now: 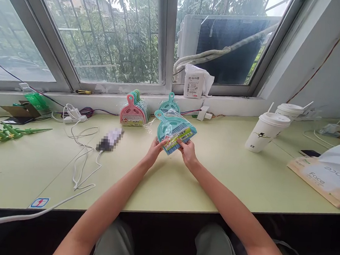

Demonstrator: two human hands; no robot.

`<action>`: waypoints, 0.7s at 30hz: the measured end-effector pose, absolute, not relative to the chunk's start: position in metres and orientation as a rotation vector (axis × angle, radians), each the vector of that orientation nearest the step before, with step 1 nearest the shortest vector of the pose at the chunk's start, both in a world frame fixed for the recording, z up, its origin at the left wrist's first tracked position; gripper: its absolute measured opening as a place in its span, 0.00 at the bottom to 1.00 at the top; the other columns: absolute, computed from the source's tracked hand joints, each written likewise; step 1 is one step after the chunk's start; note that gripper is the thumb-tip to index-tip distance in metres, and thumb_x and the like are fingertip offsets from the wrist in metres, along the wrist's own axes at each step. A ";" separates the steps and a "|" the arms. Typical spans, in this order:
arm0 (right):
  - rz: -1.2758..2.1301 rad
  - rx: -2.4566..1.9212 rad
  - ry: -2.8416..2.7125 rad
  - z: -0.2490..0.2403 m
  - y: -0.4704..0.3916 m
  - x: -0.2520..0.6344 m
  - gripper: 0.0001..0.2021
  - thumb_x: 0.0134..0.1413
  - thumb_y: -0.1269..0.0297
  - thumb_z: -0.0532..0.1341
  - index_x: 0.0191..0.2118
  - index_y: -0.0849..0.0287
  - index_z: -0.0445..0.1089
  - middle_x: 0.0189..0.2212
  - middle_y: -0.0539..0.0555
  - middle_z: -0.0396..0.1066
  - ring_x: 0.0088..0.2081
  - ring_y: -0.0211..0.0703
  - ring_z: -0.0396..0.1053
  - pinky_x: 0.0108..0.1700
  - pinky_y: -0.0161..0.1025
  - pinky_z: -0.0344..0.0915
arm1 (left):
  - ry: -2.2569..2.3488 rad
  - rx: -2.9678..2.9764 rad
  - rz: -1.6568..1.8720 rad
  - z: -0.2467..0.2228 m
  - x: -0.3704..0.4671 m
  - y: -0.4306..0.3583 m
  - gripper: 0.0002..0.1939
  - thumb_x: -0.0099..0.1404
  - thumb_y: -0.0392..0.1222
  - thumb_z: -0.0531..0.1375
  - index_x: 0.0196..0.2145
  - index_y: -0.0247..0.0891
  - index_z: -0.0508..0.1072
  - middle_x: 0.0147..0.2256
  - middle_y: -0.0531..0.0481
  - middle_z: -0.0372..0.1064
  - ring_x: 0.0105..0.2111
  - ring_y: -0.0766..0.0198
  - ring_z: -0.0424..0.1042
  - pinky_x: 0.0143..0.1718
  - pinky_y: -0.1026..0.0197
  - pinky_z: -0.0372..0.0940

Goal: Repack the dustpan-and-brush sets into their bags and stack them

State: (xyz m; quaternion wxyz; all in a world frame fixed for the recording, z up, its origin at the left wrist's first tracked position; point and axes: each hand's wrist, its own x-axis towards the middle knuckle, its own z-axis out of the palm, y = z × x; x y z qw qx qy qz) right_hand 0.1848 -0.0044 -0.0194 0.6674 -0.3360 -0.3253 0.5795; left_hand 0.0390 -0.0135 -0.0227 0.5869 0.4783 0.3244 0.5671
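Observation:
A teal dustpan-and-brush set [174, 130] in clear plastic wrap is held tilted above the table, its handle pointing up and to the left. My left hand [155, 149] grips its lower left edge, and my right hand [188, 149] grips its lower right edge near the yellow label. Behind it, another teal set [171, 103] stands by the window ledge. To the left, a row of similar wrapped sets [133, 114] stands upright, with a pink one in front and green ones behind.
White cups with straws [266, 132] stand at the right, near a paper bag [326, 173]. White cables [80, 167] and a blurred device [110, 139] lie at the left, beyond them green plant stems [5, 132]. A tissue pack [194, 82] sits on the ledge.

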 end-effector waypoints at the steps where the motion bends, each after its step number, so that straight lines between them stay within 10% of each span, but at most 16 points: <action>1: 1.310 -0.755 -0.735 -0.020 -0.005 0.184 0.16 0.38 0.66 0.70 0.36 0.60 0.70 0.39 0.54 0.75 0.41 0.45 0.73 0.43 0.41 0.74 | 0.784 1.130 1.358 -0.024 0.042 -0.015 0.27 0.55 0.51 0.65 0.51 0.43 0.65 0.51 0.47 0.68 0.51 0.54 0.68 0.50 0.52 0.64; 15: 1.347 -0.766 -0.709 -0.022 -0.003 0.180 0.12 0.41 0.70 0.67 0.36 0.59 0.70 0.36 0.51 0.76 0.37 0.42 0.74 0.42 0.40 0.74 | 0.911 1.086 1.300 -0.026 0.044 -0.016 0.25 0.55 0.50 0.64 0.48 0.43 0.66 0.48 0.46 0.70 0.47 0.54 0.70 0.43 0.54 0.67; 21: 1.331 -0.860 -0.616 -0.018 0.007 0.199 0.10 0.51 0.56 0.62 0.34 0.58 0.69 0.29 0.52 0.76 0.31 0.41 0.74 0.36 0.39 0.74 | 0.930 1.263 1.259 -0.023 0.033 -0.015 0.28 0.55 0.51 0.64 0.50 0.43 0.63 0.48 0.45 0.69 0.45 0.53 0.71 0.34 0.58 0.68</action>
